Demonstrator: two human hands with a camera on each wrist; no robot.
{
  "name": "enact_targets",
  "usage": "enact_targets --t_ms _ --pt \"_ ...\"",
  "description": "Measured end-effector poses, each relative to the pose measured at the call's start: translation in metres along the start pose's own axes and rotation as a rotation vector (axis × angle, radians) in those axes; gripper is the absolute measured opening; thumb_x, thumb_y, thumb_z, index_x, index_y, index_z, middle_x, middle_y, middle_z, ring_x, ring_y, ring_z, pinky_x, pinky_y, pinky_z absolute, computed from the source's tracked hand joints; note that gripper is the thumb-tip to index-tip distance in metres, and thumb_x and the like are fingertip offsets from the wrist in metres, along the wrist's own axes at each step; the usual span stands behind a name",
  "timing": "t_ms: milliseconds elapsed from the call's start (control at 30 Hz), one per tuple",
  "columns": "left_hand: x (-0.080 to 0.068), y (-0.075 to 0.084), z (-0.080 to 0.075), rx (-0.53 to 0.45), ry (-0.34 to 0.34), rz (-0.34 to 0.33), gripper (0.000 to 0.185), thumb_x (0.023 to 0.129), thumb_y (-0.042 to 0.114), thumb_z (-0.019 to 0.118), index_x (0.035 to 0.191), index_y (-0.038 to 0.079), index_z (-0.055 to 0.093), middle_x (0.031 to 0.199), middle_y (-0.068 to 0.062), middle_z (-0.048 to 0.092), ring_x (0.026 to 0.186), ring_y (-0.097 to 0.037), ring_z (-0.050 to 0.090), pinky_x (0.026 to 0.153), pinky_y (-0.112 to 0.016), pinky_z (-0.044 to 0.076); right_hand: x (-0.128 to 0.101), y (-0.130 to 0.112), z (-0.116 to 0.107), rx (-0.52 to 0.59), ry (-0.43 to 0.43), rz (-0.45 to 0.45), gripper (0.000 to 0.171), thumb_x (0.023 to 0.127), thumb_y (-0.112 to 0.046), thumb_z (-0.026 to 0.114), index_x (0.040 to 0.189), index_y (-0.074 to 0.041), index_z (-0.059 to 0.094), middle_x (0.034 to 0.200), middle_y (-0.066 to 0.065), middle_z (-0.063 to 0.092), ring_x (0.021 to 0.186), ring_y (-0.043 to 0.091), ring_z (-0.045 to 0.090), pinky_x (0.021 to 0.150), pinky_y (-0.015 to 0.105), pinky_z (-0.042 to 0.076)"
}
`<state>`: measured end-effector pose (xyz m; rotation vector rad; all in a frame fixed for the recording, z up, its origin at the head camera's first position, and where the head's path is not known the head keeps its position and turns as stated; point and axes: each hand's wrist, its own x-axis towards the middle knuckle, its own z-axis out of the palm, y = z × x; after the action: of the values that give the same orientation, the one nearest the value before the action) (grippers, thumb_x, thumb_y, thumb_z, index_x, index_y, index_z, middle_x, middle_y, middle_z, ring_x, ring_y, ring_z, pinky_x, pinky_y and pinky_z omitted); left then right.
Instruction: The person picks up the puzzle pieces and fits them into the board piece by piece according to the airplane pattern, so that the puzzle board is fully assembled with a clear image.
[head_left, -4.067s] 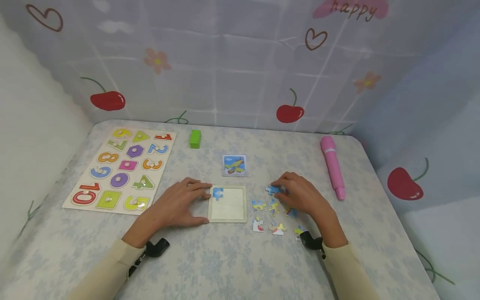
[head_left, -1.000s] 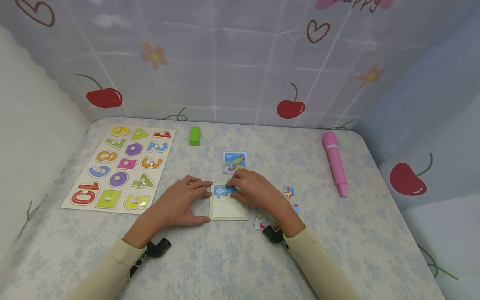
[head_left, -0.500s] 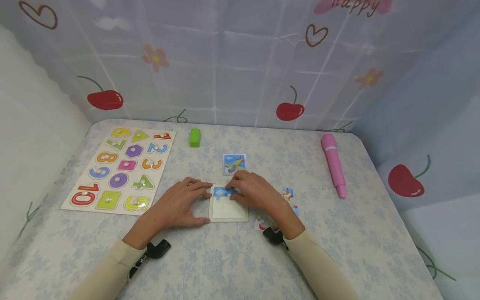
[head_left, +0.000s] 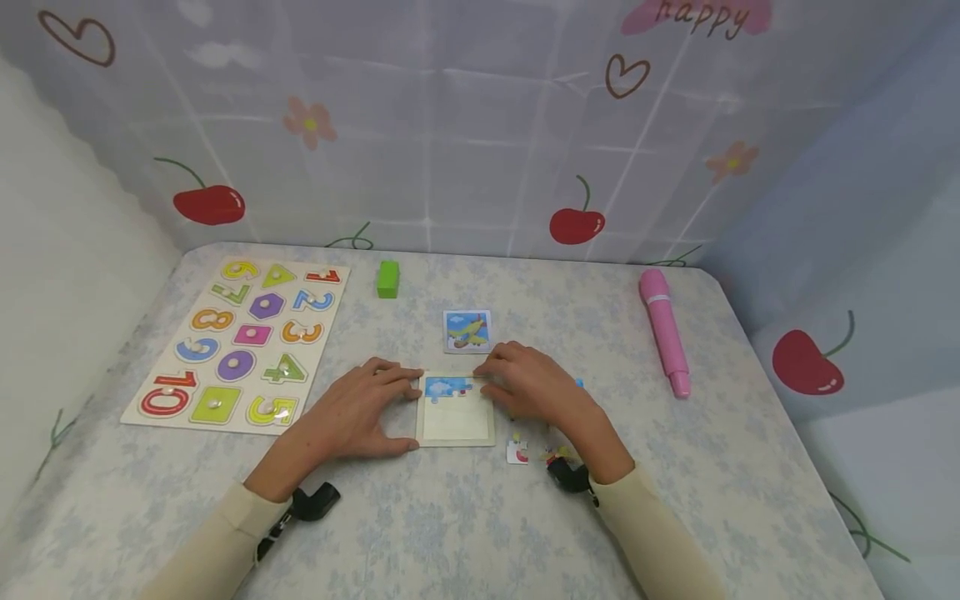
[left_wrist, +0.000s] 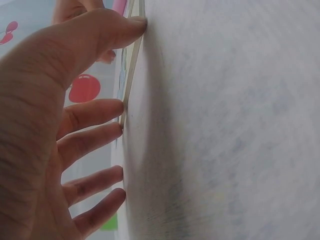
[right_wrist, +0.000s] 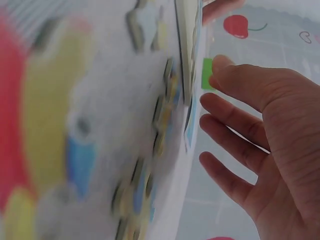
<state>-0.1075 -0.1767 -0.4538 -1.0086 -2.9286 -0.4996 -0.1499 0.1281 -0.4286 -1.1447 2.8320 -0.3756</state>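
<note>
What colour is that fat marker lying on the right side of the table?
Pink, the marker is pink all over; the head view shows it best.

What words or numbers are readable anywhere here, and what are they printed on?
"happy": pink patch on the backdrop cloth.
"1" to "10": number pieces on the wooden peg board, seen upside down; the 9 is blurred.
Picture card: a plane drawing, no text.
Pink pen and green block: no readable label.
</note>
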Motion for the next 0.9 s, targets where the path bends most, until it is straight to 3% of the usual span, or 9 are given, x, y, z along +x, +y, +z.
enact_targets --t_ms 367,900 --pt "0.0 0.001 -0.001 -0.004 -0.001 0.004 0.071 0.072 0.067 0.08 0.125 0.021 0.072 0.149 0.007 0.052 0.128 -0.02 0.047 0.097 -0.046 0.048 -0.025 0.022 -0.006 -0.002 0.035 0.077 0.031 0.094 -0.026 0.074 0.123 -0.018 0.073 0.116 -0.003 0.064 0.106 0.015 0.06 0.09 0.035 0.054" --pt "-0.001 -0.001 0.001 -0.006 0.011 0.009 0.07 0.072 0.067 0.079 0.125 0.022 0.072 0.149 0.007 0.053 0.127 -0.02 0.047 0.097 -0.046 0.048 -0.047 0.04 -0.009 0.009 0.059 0.119 0.032 0.091 -0.022 0.078 0.122 -0.014 0.074 0.112 0.0 0.066 0.103 0.017 0.06 0.09 0.037 0.054"
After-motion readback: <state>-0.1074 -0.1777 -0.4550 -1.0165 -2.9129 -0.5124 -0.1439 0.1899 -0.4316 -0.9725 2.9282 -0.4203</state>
